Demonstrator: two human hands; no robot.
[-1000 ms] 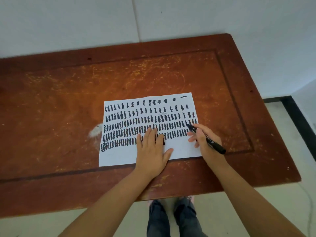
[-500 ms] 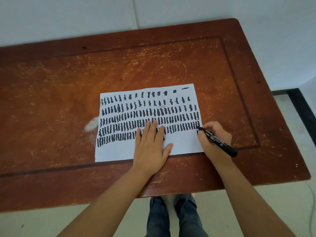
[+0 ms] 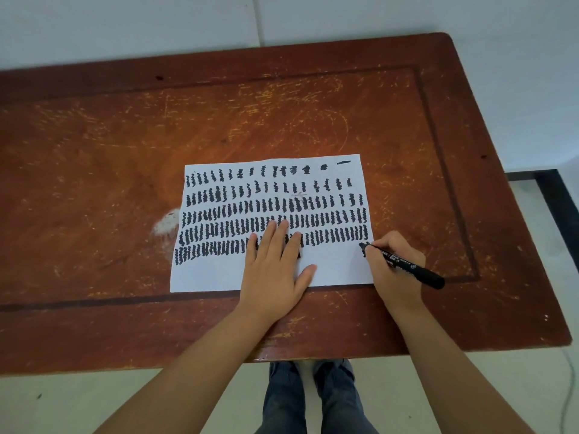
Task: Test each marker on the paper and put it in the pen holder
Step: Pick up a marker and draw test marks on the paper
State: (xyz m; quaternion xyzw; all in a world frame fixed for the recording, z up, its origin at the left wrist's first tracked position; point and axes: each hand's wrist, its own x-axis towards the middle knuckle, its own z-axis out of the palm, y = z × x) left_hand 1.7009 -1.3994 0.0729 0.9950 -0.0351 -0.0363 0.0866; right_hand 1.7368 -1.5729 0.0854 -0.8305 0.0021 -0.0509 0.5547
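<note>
Two hands at paper's (image 3: 332, 267) near edge

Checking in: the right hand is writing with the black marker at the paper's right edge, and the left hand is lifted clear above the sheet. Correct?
Not quite. In the head view the left hand is not lifted: it lies flat on the paper, fingers straight, pressing it down. The rest stands: the right hand grips the black marker with its tip at the paper's right edge.

Scratched wooden table (image 3: 125, 170), white wall (image 3: 125, 23)
</note>
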